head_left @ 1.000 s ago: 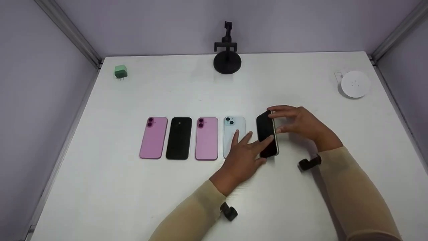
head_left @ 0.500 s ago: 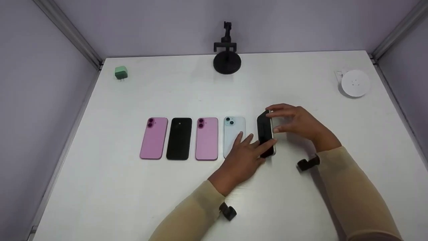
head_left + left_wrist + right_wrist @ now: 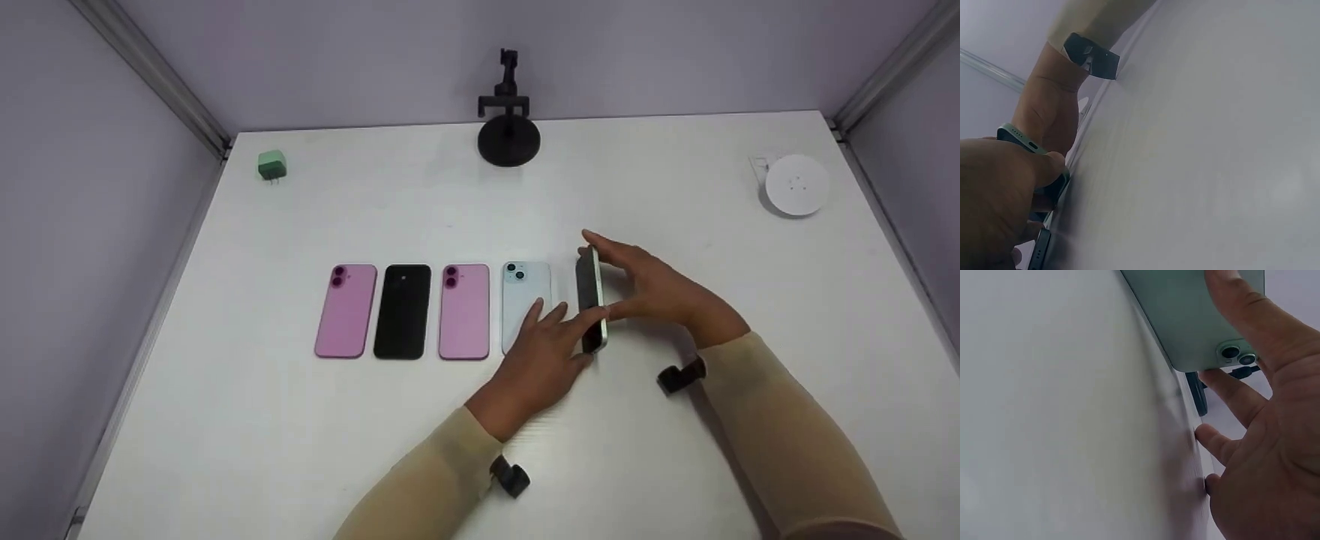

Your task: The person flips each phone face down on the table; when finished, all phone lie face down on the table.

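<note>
A light green smartphone [image 3: 588, 289] stands on its long edge on the table, steeply tilted, its black screen facing left. My left hand [image 3: 541, 371] grips its near end, index finger across the upper edge and thumb at the bottom corner. At the far end my right hand [image 3: 660, 292] holds it, thumb on the green back and a finger at the top end. The right wrist view shows two camera lenses on that back [image 3: 1185, 320]. Beneath my left fingers lies a light blue phone [image 3: 525, 289], back up and partly covered.
Left of the blue phone lie a pink phone [image 3: 464, 311], a black phone [image 3: 402, 311] and another pink phone [image 3: 345, 311] in a row. A black phone stand [image 3: 509, 141], a green charger plug [image 3: 271, 165] and a white round disc [image 3: 796, 185] are farther back.
The green phone has tipped further up onto its edge, its screen turning left. My right hand has shifted left, its thumb moving onto the phone's back; my left hand stays nearly in place.
</note>
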Demonstrator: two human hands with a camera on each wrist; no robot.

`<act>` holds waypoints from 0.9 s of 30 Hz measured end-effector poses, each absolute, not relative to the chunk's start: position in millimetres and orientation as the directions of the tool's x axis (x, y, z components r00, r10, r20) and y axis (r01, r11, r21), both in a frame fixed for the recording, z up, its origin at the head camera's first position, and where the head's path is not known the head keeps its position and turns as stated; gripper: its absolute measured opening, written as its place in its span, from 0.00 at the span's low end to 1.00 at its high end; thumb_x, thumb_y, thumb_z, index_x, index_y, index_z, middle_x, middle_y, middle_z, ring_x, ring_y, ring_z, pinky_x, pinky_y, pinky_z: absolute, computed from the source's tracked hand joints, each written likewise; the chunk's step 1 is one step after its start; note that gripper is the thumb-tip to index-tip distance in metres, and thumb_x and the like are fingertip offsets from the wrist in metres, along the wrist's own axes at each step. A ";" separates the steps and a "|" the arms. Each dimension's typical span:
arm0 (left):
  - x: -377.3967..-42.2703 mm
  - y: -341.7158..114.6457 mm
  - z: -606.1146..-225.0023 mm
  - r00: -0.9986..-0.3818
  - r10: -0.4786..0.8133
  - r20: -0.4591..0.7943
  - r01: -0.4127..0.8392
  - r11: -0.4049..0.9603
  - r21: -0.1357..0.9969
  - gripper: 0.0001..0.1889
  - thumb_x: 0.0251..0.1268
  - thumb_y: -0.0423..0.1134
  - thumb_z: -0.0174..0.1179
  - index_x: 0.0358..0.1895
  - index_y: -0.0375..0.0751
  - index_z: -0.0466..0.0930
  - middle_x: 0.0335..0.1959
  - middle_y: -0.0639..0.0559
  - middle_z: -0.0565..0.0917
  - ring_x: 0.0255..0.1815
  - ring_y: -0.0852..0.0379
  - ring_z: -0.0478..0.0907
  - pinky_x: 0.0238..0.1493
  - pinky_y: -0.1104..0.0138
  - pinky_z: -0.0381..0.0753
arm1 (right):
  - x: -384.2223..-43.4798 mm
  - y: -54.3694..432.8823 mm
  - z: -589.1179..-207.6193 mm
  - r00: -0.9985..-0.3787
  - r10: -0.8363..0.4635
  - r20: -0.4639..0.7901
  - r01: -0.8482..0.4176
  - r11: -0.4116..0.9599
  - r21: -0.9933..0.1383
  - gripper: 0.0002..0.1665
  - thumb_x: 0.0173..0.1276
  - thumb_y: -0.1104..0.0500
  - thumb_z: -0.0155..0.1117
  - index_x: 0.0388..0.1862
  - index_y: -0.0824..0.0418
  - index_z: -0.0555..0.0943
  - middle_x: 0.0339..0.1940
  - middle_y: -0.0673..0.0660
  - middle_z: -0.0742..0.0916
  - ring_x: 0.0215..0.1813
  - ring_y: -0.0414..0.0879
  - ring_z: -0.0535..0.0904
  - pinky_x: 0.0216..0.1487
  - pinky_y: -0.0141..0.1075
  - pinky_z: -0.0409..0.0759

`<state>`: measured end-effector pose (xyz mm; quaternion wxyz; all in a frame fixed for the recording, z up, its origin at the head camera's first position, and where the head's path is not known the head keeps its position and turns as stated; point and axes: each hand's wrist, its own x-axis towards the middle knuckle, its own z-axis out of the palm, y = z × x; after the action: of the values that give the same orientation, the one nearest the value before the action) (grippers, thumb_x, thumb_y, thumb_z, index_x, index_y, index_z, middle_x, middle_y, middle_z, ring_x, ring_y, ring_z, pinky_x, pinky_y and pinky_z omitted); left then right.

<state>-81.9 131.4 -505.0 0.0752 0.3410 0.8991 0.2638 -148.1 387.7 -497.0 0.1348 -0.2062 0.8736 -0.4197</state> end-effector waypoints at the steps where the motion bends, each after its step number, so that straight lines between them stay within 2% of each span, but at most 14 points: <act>1: -81.9 131.6 -505.0 -0.757 0.652 0.045 0.574 0.629 0.524 0.36 0.81 0.45 0.65 0.85 0.67 0.61 0.73 0.53 0.84 0.85 0.45 0.69 0.91 0.46 0.49 | -147.5 385.9 -497.1 -0.880 -0.471 -0.061 -0.256 0.579 -0.774 0.74 0.58 0.56 0.90 0.93 0.44 0.51 0.87 0.55 0.72 0.88 0.61 0.64 0.88 0.65 0.53; 8: -80.9 131.0 -505.5 -0.762 0.644 0.060 0.576 0.634 0.517 0.34 0.81 0.43 0.65 0.83 0.62 0.61 0.73 0.51 0.84 0.83 0.45 0.72 0.90 0.45 0.53 | -146.3 376.7 -499.9 -0.886 -0.460 -0.060 -0.288 0.648 -0.705 0.79 0.56 0.54 0.92 0.94 0.44 0.46 0.86 0.60 0.69 0.86 0.61 0.66 0.87 0.66 0.47; 12: -79.3 130.4 -504.3 -0.760 0.645 0.077 0.579 0.619 0.531 0.34 0.81 0.42 0.64 0.83 0.58 0.61 0.73 0.48 0.84 0.82 0.44 0.73 0.89 0.44 0.54 | -146.2 374.9 -500.1 -0.897 -0.435 -0.077 -0.266 0.672 -0.691 0.79 0.56 0.54 0.91 0.94 0.42 0.46 0.85 0.62 0.70 0.86 0.62 0.62 0.87 0.67 0.49; 17: -78.1 130.4 -504.4 -0.763 0.639 0.093 0.575 0.607 0.548 0.33 0.81 0.42 0.65 0.82 0.55 0.62 0.73 0.48 0.84 0.82 0.45 0.74 0.89 0.44 0.54 | -146.2 376.5 -500.4 -0.912 -0.404 -0.076 -0.250 0.693 -0.676 0.78 0.56 0.56 0.91 0.94 0.39 0.47 0.82 0.63 0.75 0.87 0.63 0.58 0.87 0.67 0.49; 23: -77.1 130.7 -505.9 -0.779 0.614 0.124 0.560 0.594 0.577 0.34 0.79 0.40 0.68 0.82 0.54 0.64 0.71 0.52 0.85 0.78 0.54 0.78 0.89 0.45 0.56 | -144.4 378.2 -500.8 -0.911 -0.409 -0.043 -0.281 0.695 -0.661 0.78 0.56 0.57 0.91 0.94 0.44 0.48 0.79 0.66 0.79 0.86 0.64 0.60 0.87 0.67 0.48; 27: -76.3 131.2 -506.7 -0.788 0.600 0.139 0.548 0.580 0.602 0.34 0.79 0.39 0.68 0.81 0.50 0.63 0.69 0.53 0.84 0.74 0.59 0.81 0.89 0.44 0.56 | -143.4 377.5 -502.0 -0.909 -0.414 -0.056 -0.280 0.704 -0.653 0.80 0.53 0.55 0.93 0.94 0.44 0.48 0.80 0.62 0.79 0.88 0.63 0.58 0.87 0.67 0.47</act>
<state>-76.3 131.2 -506.7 0.0401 0.3233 0.8880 0.3245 -143.4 377.5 -502.0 0.0996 -0.1892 0.9176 -0.3352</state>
